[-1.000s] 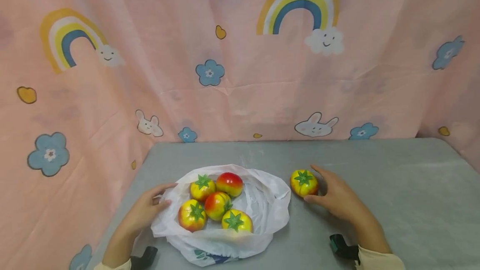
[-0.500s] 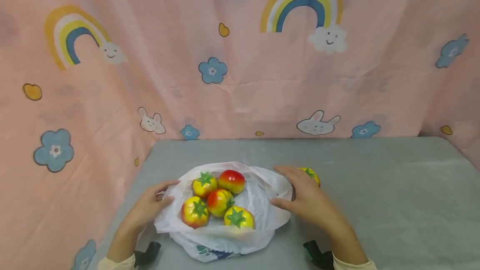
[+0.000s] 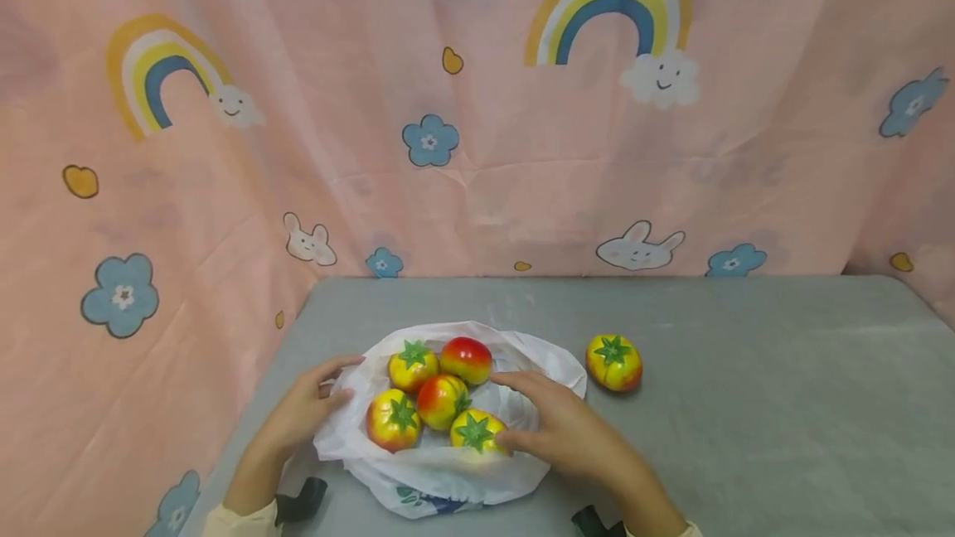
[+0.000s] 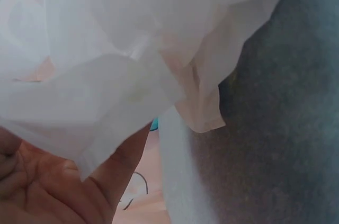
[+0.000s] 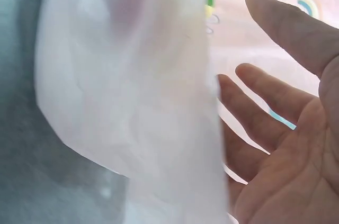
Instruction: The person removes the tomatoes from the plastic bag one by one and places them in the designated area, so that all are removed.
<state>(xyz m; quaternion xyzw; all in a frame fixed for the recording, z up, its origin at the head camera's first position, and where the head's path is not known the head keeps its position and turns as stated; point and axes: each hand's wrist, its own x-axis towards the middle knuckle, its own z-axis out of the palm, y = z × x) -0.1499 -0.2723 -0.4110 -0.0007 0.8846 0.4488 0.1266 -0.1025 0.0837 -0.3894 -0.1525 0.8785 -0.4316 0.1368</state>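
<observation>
A white plastic bag (image 3: 440, 483) lies with its mouth wide, turned upward. Inside are several glossy yellow-and-red tomatoes (image 3: 443, 403), most with a green star-shaped leaf on top. At the bag's left rim my left hand (image 3: 302, 413) rests with thumb and forefinger apart; in the left wrist view, film (image 4: 106, 113) covers most of its fingers. My right hand (image 3: 567, 425) reaches over the bag's right side, fingers spread and holding nothing. Its thumb overlaps the lower right tomato (image 3: 473, 431), and contact cannot be told. One more tomato (image 3: 614, 363) sits outside, right of the bag.
The grey table (image 3: 761, 404) extends to the right of the bag. A pink printed curtain (image 3: 507, 189) hangs along its back and left sides. Dark wrist-worn camera parts (image 3: 302, 502) stick out below both hands.
My right hand has moved left, away from the lone tomato and over the bag. That tomato stays on the table. The left hand keeps its place at the bag's rim.
</observation>
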